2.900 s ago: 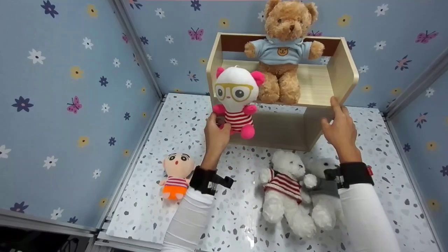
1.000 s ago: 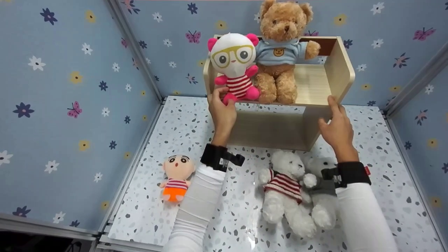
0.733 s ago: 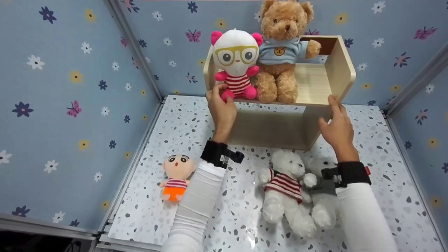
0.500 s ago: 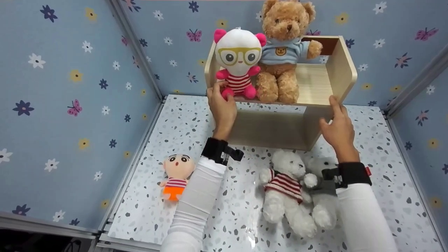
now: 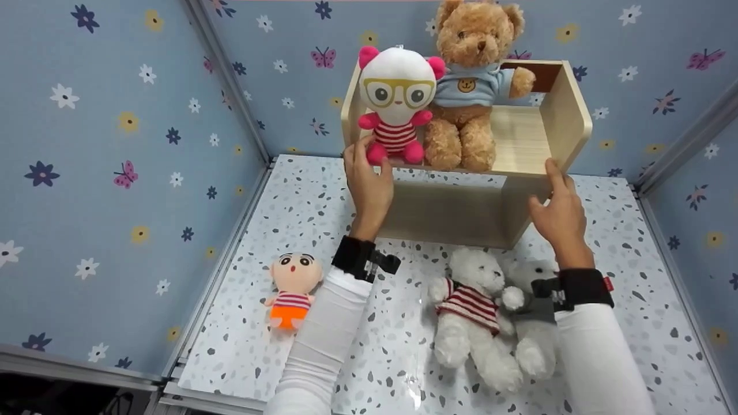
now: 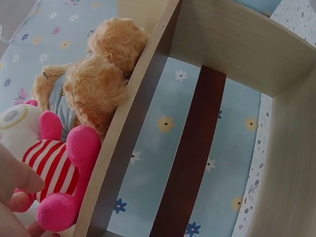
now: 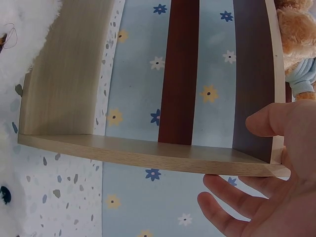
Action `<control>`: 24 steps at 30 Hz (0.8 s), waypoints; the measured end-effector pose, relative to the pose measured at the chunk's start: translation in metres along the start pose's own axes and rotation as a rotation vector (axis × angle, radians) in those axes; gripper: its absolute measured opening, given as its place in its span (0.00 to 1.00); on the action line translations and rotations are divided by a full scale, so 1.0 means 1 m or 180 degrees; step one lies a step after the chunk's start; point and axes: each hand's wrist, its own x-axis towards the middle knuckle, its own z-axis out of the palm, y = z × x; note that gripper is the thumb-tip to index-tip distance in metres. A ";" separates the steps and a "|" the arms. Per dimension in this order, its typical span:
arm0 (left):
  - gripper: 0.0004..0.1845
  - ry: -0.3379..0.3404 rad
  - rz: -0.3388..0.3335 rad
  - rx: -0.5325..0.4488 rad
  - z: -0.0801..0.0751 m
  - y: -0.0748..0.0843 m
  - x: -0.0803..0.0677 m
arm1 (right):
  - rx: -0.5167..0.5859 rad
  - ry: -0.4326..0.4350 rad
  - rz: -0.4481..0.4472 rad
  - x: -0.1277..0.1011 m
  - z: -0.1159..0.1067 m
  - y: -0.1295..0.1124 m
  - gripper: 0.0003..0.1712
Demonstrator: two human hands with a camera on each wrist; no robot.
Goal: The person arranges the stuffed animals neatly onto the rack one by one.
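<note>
The pink-eared plush doll [image 5: 396, 104] sits at the wooden shelf's [image 5: 568, 129] front left corner. The left hand [image 5: 367, 183] pinches its foot; it looks soft and light, best gripped by the body. The right hand [image 5: 558, 212], fingers loosely extended, steadies the shelf's right corner.

Staged toy booth, flowered blue wall panels [image 5: 115, 115], speckled tabletop [image 5: 403, 323], metal frame rails [image 5: 228, 75]
</note>
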 end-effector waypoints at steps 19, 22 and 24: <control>0.24 -0.0203 -0.0173 -0.0145 -0.022 -0.034 -0.036 | 0.0053 -0.0069 0.0064 0.001 0.002 0.000 0.48; 0.22 -0.0303 -0.0156 -0.0190 -0.027 -0.041 -0.048 | 0.0062 -0.0068 0.0081 0.001 0.001 0.000 0.48; 0.20 -0.0367 -0.0104 -0.0232 -0.029 -0.046 -0.057 | 0.0074 -0.0051 0.0071 0.001 0.000 0.000 0.48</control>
